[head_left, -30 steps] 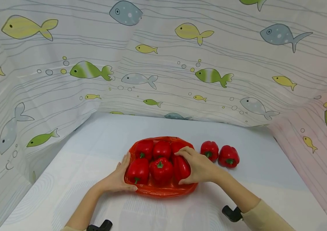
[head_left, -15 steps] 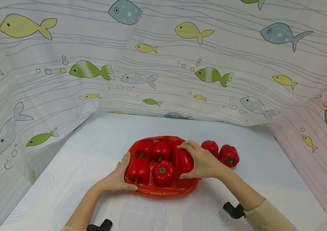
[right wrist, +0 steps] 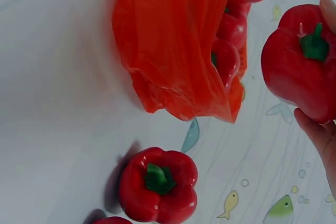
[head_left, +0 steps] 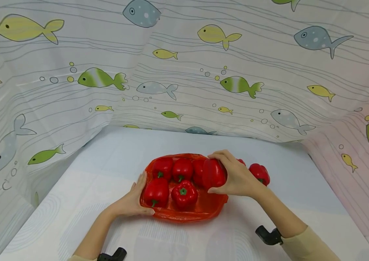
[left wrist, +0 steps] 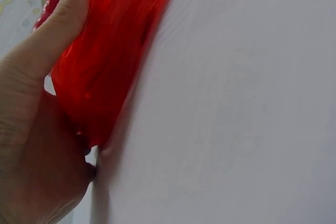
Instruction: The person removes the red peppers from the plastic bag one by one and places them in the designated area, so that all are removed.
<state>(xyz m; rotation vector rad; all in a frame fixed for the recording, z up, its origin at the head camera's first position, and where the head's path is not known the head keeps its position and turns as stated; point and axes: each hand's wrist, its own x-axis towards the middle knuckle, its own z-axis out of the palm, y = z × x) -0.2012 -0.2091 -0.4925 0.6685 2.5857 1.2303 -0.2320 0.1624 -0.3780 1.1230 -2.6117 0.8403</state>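
Note:
A red-orange plastic bag lies with its mouth open upward and several red bell peppers inside. Around its left end, my left hand holds the side, thumb toward the front; in the left wrist view the thumb lies along the red plastic. My right hand grips one bell pepper above the bag's right part, thumb in front and fingers behind. The right wrist view shows that gripped pepper with its green stem, raised apart from the bag. Another pepper sits partly hidden behind it.
Outside the bag, a bell pepper lies on the white table at right. A second one beside it is mostly hidden by my right hand. Fish-patterned sheets enclose the table's back and sides.
My right hand has lifted its bell pepper up and to the right from the bag's right side. The front middle pepper has tipped slightly. My left hand stays in place.

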